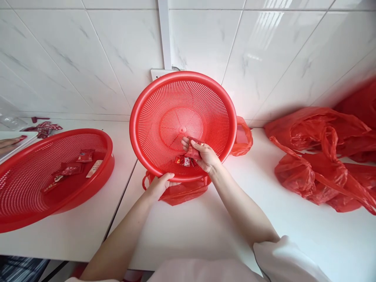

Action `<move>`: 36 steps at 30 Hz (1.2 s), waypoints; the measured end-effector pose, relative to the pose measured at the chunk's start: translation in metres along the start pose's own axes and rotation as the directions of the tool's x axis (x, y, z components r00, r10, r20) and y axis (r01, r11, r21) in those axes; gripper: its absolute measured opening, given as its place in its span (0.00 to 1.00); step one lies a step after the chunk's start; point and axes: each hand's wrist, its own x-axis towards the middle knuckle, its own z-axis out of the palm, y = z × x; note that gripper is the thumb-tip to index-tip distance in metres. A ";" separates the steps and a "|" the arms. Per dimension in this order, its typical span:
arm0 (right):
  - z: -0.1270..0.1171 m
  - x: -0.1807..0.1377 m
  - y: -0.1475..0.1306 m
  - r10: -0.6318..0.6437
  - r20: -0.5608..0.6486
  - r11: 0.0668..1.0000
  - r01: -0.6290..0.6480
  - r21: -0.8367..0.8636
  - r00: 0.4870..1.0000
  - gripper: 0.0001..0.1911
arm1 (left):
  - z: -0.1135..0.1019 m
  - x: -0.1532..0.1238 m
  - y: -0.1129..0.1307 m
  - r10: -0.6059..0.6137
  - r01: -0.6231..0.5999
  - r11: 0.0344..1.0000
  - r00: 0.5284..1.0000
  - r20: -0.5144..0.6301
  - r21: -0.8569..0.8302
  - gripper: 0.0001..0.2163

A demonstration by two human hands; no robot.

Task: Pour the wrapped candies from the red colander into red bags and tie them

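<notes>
A round red perforated basket [164, 98] stands tilted up against the tiled wall, its open side facing me. My left hand [160, 186] grips its lower rim, thumb on the front edge. My right hand [201, 153] reaches inside near the bottom, fingers closed on a small red packet [192, 150]. Another red packet with white print [183, 160] lies in the basket just below that hand. A red plastic bag [179, 192] sits under the basket.
A second red basket [35, 172] with several small packets stands at the left on the white counter [205, 227]. Crumpled red plastic bags [323, 156] lie at the right. Another person's fingers [8, 141] and loose packets [44, 128] show at far left.
</notes>
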 end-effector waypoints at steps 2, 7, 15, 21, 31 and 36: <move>-0.002 0.003 0.003 -0.006 -0.007 1.000 0.006 0.011 1.000 0.09 | 0.001 0.000 0.001 0.001 -0.001 1.000 1.000 -0.003 -0.002 0.07; -0.006 0.009 0.004 0.109 -0.102 0.985 -0.094 0.145 0.989 0.11 | -0.001 0.001 -0.001 -0.008 0.008 1.000 1.000 -0.015 0.011 0.05; -0.003 0.002 0.004 0.236 -0.023 0.966 -0.232 0.112 0.971 0.06 | -0.001 0.002 0.000 -0.015 0.015 1.000 1.000 -0.011 0.006 0.08; 0.000 0.003 0.010 0.173 0.009 0.983 -0.173 0.063 0.985 0.13 | 0.000 0.002 0.000 0.003 -0.003 1.000 1.000 -0.011 -0.022 0.12; -0.004 -0.002 0.000 0.266 0.142 0.949 -0.285 0.136 0.953 0.19 | -0.003 0.003 -0.002 0.025 -0.026 0.999 0.999 -0.028 -0.044 0.15; -0.002 -0.003 -0.003 0.266 0.170 0.955 -0.284 0.086 0.949 0.21 | -0.004 0.004 -0.001 0.030 -0.032 0.999 0.998 -0.052 -0.033 0.14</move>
